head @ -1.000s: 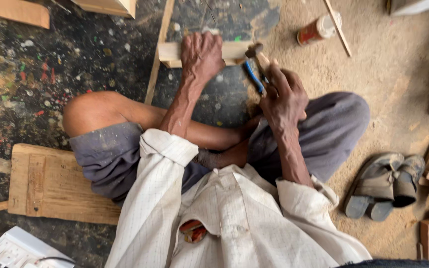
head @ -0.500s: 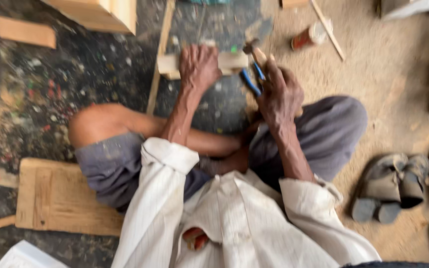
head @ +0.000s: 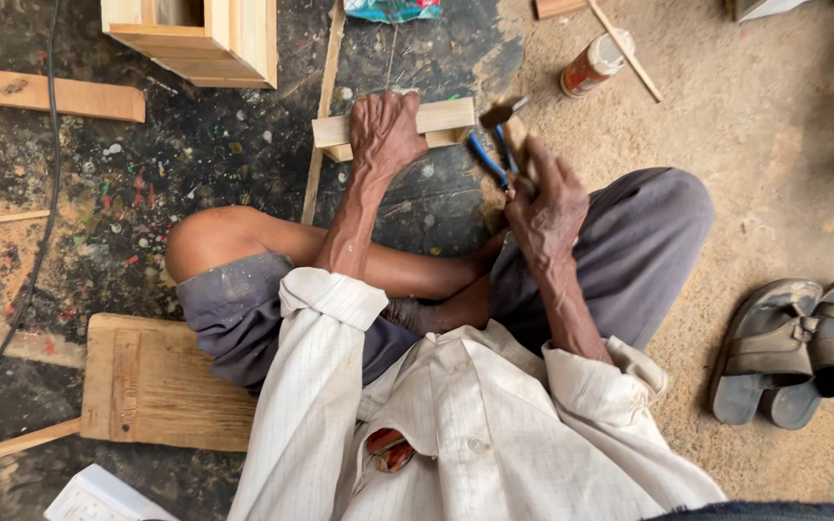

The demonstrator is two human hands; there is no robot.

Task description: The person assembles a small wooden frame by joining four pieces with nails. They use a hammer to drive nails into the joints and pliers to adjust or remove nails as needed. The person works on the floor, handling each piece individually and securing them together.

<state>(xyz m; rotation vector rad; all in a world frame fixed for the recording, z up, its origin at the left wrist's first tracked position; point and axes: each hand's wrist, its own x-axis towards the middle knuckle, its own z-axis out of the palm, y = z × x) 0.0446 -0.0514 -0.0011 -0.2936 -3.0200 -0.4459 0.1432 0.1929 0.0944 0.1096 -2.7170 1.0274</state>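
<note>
I sit cross-legged on the floor. My left hand (head: 385, 133) presses down on a short pale wooden block (head: 441, 118) that lies on the dark, paint-spattered floor. My right hand (head: 544, 198) is closed around a hammer (head: 500, 114) with a wooden handle, its metal head just right of the block's end. A blue-handled pair of pliers (head: 487, 157) lies on the floor under the hammer, beside my right hand.
A wooden box (head: 200, 34) stands at top left, a plank (head: 45, 94) beside it. A thin wooden strip (head: 322, 106) runs past the block. A small bottle (head: 592, 64) lies at top right, sandals (head: 792, 349) at right, a low wooden board (head: 152, 383) under me.
The view has shifted, so everything sits lower in the frame. My right hand has raised the hammer slightly beside the block's end. My left hand stays on the block.
</note>
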